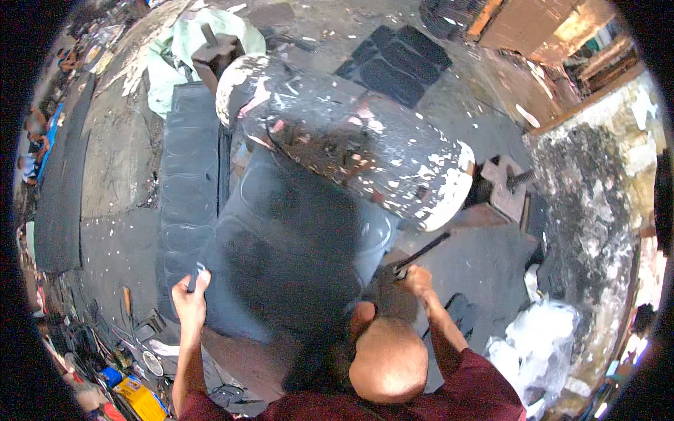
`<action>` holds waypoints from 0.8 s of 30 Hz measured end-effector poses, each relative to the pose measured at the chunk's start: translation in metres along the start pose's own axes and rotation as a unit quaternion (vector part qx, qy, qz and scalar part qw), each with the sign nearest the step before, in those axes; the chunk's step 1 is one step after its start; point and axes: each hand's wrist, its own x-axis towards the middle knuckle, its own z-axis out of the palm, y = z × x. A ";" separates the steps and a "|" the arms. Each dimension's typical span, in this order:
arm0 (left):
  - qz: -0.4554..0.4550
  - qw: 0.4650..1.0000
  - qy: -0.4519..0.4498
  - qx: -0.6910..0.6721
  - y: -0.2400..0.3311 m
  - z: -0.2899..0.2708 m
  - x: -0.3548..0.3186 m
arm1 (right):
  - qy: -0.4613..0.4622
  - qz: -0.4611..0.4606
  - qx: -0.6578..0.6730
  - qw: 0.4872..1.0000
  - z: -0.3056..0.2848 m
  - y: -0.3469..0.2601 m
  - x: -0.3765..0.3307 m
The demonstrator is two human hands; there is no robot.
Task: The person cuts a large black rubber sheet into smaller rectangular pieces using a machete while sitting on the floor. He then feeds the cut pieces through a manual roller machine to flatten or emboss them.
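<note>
My left hand [191, 293] grips the near left edge of a large dark rubber sheet [281, 245] spread on the ground; faint circle outlines mark the sheet. My right hand [415, 278] is shut on a thin dark tool [425, 252] that points up and to the right, by the sheet's right edge. A big metal drum [351, 140] with peeling white paint lies on its side across the far end of the sheet. The top of a head and maroon sleeves show at the lower edge.
A second dark strip [186, 175] with circle outlines lies left of the sheet. Black cut oval pieces [400, 59] lie beyond the drum. A rough stone wall [597, 210] stands at right, white plastic bags [540, 337] below it. Scattered tools [126, 344] and a yellow box [140, 396] sit lower left. People [34, 144] sit far left.
</note>
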 end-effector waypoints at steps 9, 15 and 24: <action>0.078 0.967 -0.243 0.018 0.058 0.007 0.019 | 0.025 -0.055 -0.040 0.997 -0.210 -0.114 -0.226; -0.200 0.905 -0.375 0.004 -0.051 -0.096 -0.021 | 0.358 -0.087 -0.153 0.917 -0.315 -0.108 -0.219; 0.040 0.990 0.103 0.087 -0.081 -0.086 -0.088 | 0.607 0.012 -0.296 0.737 -0.403 -0.017 0.043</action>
